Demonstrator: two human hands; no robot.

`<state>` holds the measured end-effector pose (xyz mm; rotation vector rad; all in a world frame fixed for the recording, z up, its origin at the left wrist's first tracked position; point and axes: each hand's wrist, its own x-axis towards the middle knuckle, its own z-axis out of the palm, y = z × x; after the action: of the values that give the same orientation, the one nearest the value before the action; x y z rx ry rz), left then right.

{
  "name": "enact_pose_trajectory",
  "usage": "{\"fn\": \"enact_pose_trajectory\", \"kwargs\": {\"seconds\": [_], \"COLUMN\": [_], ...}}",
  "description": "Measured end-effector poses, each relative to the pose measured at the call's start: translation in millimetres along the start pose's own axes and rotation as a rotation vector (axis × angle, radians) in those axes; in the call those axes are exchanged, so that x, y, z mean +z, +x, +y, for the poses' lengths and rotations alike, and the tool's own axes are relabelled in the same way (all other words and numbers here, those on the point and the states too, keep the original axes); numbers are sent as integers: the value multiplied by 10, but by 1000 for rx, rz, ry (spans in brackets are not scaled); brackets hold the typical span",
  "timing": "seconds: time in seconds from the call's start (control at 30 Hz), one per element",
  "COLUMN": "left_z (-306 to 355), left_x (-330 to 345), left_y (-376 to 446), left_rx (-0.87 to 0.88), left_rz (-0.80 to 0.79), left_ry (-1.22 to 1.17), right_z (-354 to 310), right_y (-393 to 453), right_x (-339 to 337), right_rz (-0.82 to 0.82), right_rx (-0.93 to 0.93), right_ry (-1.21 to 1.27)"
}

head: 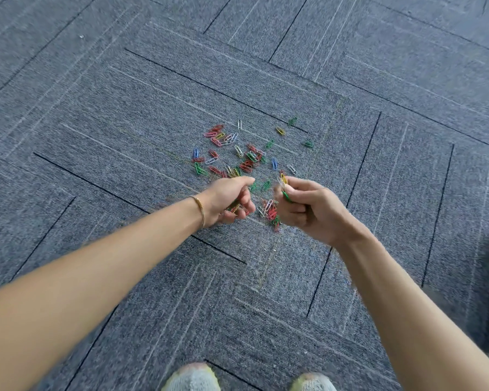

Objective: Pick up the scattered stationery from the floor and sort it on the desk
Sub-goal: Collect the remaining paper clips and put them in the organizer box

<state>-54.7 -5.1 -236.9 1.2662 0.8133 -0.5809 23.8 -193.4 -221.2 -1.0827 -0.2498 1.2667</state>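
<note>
We crouch over the carpet floor (96, 108), where the coloured paper clips (237, 153) lie scattered, most of them just beyond both hands. Our left hand (229, 201) curls its grip round a few gathered clips; our right hand (302, 207) pinches a small bunch, a green one showing. A little heap of clips (270, 211) sits between the hands, about equally near to each. The clips point every way, so no single long axis guides the next pinch.
</note>
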Motion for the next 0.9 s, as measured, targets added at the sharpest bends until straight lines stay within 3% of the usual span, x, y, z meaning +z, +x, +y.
{"fn": "enact_pose_trajectory", "kwargs": {"seconds": [0.07,0.17,0.23,0.3,0.4,0.57,0.73,0.83,0.9], "left_z": [6,-4,-3,-23,-69,-193,-221,-219,-187], "left_x": [99,222,298,362,448,546,501,388,322], "left_y": [44,85,70,78,98,104,93,57,-9], "left_rx": [119,468,604,675,706,770,682,607,496], "left_rz": [74,298,409,406,379,404,354,247,99], "left_ry": [131,881,1329,1572,1704,1699,1483,1081,630], "right_z": [-62,-137,-154,-137,-81,15,143,251,334], "right_y": [-79,-160,-180,-177,-161,-159,-193,-169,-127], "right_x": [6,6,4,-10,-85,-154,-214,-209,-185], "right_rz": [-42,-56,-47,3,200,356,473,681,771], "right_rx": [-18,-42,-60,-72,-80,-83,5,52,88], "right_ry": [64,88,68,59,-18,-142,-290,-777,-1086]}}
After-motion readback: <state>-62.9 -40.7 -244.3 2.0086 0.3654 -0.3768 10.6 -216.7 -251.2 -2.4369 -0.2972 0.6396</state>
